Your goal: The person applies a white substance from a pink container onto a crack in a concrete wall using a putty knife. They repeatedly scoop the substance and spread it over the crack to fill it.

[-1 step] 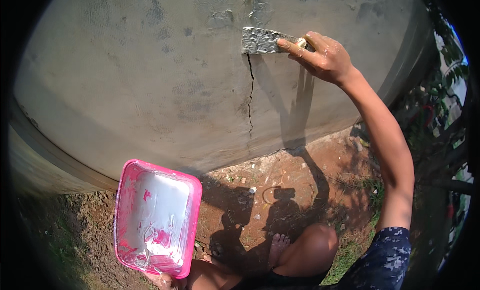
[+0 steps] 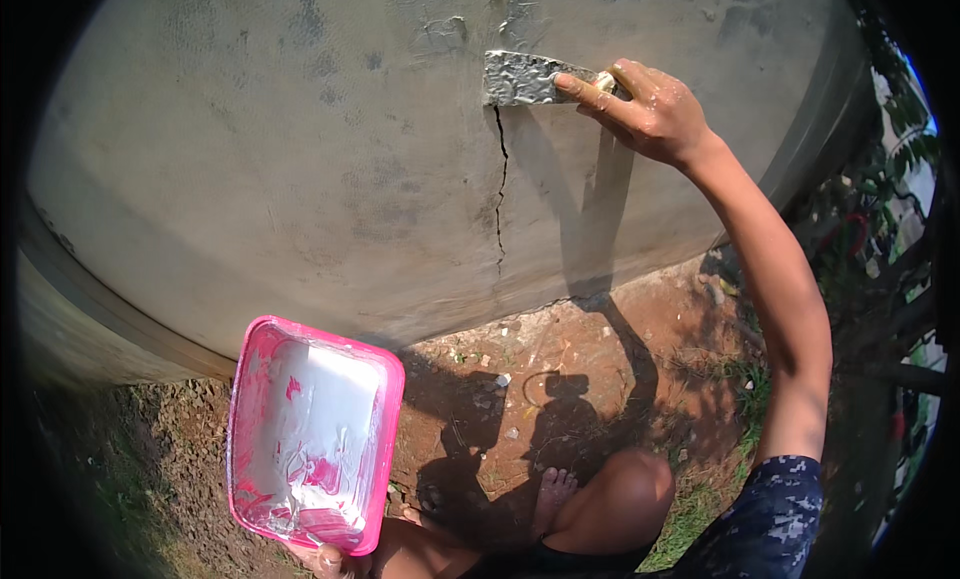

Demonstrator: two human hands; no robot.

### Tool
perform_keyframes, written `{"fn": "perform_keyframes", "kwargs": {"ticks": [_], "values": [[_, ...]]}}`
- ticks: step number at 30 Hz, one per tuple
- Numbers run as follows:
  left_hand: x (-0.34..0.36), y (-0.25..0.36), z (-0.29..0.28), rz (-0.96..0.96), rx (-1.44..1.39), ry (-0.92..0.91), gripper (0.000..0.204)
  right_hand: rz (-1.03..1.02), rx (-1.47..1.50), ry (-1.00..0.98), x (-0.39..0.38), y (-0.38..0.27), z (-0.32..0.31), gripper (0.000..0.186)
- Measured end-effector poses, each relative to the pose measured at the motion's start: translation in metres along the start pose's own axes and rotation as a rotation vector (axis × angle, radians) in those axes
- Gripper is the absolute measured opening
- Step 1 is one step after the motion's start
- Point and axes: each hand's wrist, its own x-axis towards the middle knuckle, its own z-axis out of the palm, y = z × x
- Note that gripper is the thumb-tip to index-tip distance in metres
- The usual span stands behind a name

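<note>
My right hand [image 2: 650,111] is closed round the handle of a putty knife [image 2: 525,79], one finger laid along the blade. The blade is smeared with grey-white paste and lies against the grey wall [image 2: 350,159]. Directly below its edge, a dark jagged crack [image 2: 501,194] runs down the wall. Patches of rough paste [image 2: 520,24] show above the blade. At the lower left, my left hand [image 2: 330,559] grips the near rim of a pink plastic tub [image 2: 392,429], partly out of view. White paste [image 2: 335,399] coats the inside of the tub, with streaks of pink showing through.
Reddish soil [image 2: 560,344] with small stones meets the foot of the wall. My bent knee [image 2: 640,484] and bare foot [image 2: 555,494] are close below. Grass [image 2: 690,509] grows to the right, with leafy plants [image 2: 905,139] beyond. A rounded ledge [image 2: 120,309] edges the wall at left.
My right hand and the putty knife have shifted very slightly upward on the wall. The tub in my left hand has hardly moved.
</note>
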Motion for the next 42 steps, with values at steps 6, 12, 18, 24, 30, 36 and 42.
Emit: {"fn": "perform_keyframes", "kwargs": {"ticks": [6, 12, 18, 24, 30, 36, 42], "values": [[0.008, -0.03, 0.014, 0.006, -0.009, -0.013, 0.077, 0.028, -0.166, -0.043, 0.0, 0.022, 0.009, 0.052], [0.011, -0.036, 0.022, 0.009, -0.034, -0.052, 0.076, 0.007, -0.128, -0.124, -0.015, 0.022, -0.008, 0.054], [0.013, -0.031, 0.015, 0.009, -0.045, -0.055, 0.075, 0.064, -0.12, -0.114, -0.001, 0.006, -0.014, 0.05], [0.013, -0.029, 0.003, 0.003, -0.052, -0.039, 0.075, 0.033, -0.121, -0.142, 0.01, 0.008, 0.001, 0.05], [0.016, -0.024, -0.002, 0.006, -0.058, -0.038, 0.074, 0.033, -0.097, -0.093, 0.004, 0.004, -0.004, 0.053], [0.019, -0.025, -0.005, 0.007, -0.071, -0.046, 0.073, 0.096, -0.097, -0.201, 0.002, 0.003, -0.003, 0.052], [0.021, -0.022, -0.01, -0.005, -0.084, -0.047, 0.072, 0.183, -0.031, -0.131, -0.018, -0.006, -0.003, 0.052]]}}
